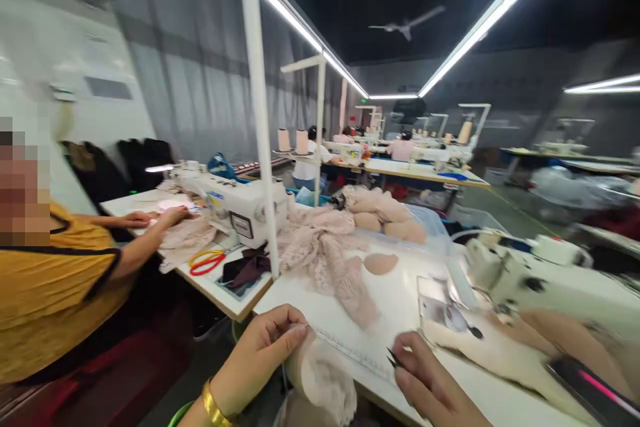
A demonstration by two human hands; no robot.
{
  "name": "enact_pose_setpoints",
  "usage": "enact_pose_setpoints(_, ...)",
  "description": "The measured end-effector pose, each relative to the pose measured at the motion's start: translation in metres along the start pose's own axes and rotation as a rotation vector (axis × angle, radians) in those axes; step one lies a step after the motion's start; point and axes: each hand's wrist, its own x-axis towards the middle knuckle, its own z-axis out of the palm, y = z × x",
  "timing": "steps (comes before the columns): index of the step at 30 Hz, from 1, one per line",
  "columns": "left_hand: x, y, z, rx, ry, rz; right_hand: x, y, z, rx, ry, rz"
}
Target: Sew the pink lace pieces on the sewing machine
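My left hand (257, 353), with a gold bangle on the wrist, pinches the edge of a pale pink lace piece (320, 377) at the near edge of the white sewing table (395, 307). My right hand (430, 383) is closed on small dark thread snips (393, 358), their tips pointing toward the lace. A clear ruler (350, 350) lies on the table between the two hands. More pink lace fabric (325, 250) is heaped further back, beside a beige bra cup (380, 263). My sewing machine (510, 273) stands to the right.
A person in a yellow top (50, 293) sits to the left at another sewing machine (235, 203), hands on pink fabric. A white pole (260, 120) rises between the tables. Red and yellow loops (206, 261) lie there. Other workers and tables fill the back.
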Motion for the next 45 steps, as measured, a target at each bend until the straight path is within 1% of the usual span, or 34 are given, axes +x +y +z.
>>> enact_pose_setpoints(2, 0.013, -0.001, 0.025, -0.027, -0.144, -0.053, -0.001, -0.015, -0.002, 0.016, -0.132, -0.030)
enact_pose_setpoints(4, 0.024, -0.004, 0.046, -0.038, -0.242, -0.086, 0.004, -0.025, -0.005, 0.082, -0.189, -0.051)
enact_pose_setpoints(6, 0.032, -0.008, 0.064, -0.022, -0.309, -0.097, 0.007, -0.028, -0.006, 0.146, -0.214, -0.063)
enact_pose_setpoints(10, 0.041, -0.015, 0.086, -0.060, -0.391, -0.140, 0.005, -0.016, -0.003, 0.227, -0.194, -0.067)
enact_pose_setpoints(14, 0.045, -0.020, 0.099, -0.145, -0.409, -0.209, 0.001, -0.005, -0.002, 0.249, -0.149, -0.053)
enact_pose_setpoints(21, 0.048, -0.024, 0.109, -0.144, -0.391, -0.198, 0.000, 0.000, -0.001, 0.241, -0.092, -0.033)
enact_pose_setpoints(31, 0.045, -0.030, 0.113, -0.163, -0.374, -0.192, 0.005, 0.011, 0.004, 0.430, -0.132, -0.019)
enact_pose_setpoints(38, 0.044, -0.029, 0.113, -0.146, -0.379, -0.185, 0.007, 0.022, 0.008, 0.484, -0.114, -0.008)
enact_pose_setpoints(45, 0.047, -0.035, 0.113, -0.118, -0.395, -0.147, 0.007, 0.018, 0.003, 0.525, -0.151, 0.018)
